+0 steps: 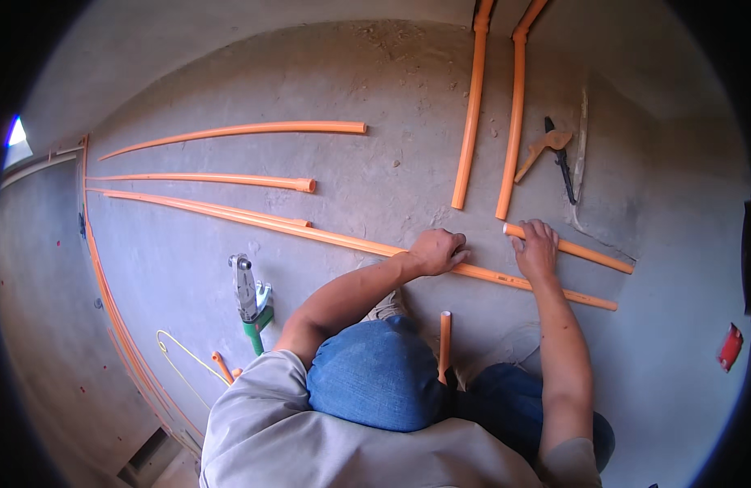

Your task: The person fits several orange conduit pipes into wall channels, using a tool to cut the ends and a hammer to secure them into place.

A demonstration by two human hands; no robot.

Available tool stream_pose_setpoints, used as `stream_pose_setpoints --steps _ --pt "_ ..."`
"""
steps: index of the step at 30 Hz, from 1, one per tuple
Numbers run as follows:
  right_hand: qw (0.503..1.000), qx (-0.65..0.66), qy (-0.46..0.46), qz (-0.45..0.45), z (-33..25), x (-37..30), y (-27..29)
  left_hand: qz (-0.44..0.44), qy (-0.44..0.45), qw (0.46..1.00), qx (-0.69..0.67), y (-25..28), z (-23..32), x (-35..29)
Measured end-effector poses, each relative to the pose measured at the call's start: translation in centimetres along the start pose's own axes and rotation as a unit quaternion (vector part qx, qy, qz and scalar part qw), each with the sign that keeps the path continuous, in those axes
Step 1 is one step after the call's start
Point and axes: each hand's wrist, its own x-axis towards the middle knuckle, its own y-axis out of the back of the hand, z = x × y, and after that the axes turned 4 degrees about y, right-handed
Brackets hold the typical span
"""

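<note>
My left hand (438,251) is closed over a long orange pipe (351,241), which lies slantwise across the floor and runs on beneath the hand to the right. My right hand (536,246) grips a short orange pipe (595,255) near its left, open end. The short pipe lies roughly alongside the long one, a little farther from me. Just beyond both hands are the near ends of two orange pipes (469,138) (513,130) that run away toward the far edge. A short upright orange pipe (445,342) stands between my legs.
An orange and black pipe cutter (548,146) lies at the far right. Left of me sits a metal-headed tool with a green handle (257,321). More orange pipes (237,128) lie at the left. A yellow cord (180,351) curves nearby, and a red object (730,348) is at the right.
</note>
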Motion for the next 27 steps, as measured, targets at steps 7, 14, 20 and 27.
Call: stream_pose_setpoints --steps 7,14,20,27 --pt "0.999 -0.023 0.011 0.019 0.1 -0.4 -0.5 0.006 -0.014 1.0 0.005 -0.3 -0.6 0.2" --pt "0.999 -0.01 0.026 0.022 -0.8 -0.2 -0.6 -0.007 0.005 1.0 -0.001 0.6 -1.2 -0.7" --pt "0.999 0.006 0.027 0.03 -0.4 -1.5 1.6 0.012 -0.001 1.0 0.007 0.3 -0.5 -0.4" --pt "0.99 0.082 0.11 -0.02 -1.3 -1.4 2.3 0.098 0.023 0.995 -0.008 1.2 -2.6 1.3"
